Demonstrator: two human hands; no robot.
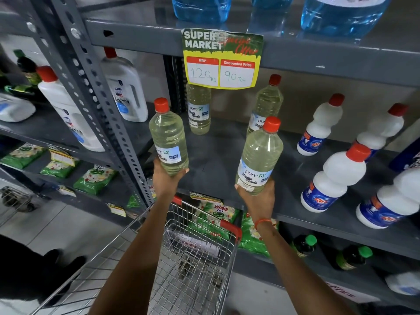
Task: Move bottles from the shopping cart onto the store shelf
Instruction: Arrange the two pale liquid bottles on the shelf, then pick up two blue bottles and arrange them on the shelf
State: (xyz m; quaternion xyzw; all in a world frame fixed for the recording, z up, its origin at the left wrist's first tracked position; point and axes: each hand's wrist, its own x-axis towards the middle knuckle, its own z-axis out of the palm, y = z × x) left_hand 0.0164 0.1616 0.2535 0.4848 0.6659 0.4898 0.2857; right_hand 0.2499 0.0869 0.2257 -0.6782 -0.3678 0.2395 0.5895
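Head view: both hands' fingers clamp "pureTY" bottles, left hand (164, 178) one (168, 142), right hand (259, 196) another (259, 160).

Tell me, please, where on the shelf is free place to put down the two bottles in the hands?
The bare shelf between the left hand's bottle and the right hand's bottle, in front of the two standing Purety bottles, is free. To the right it is crowded with white Rin bottles.
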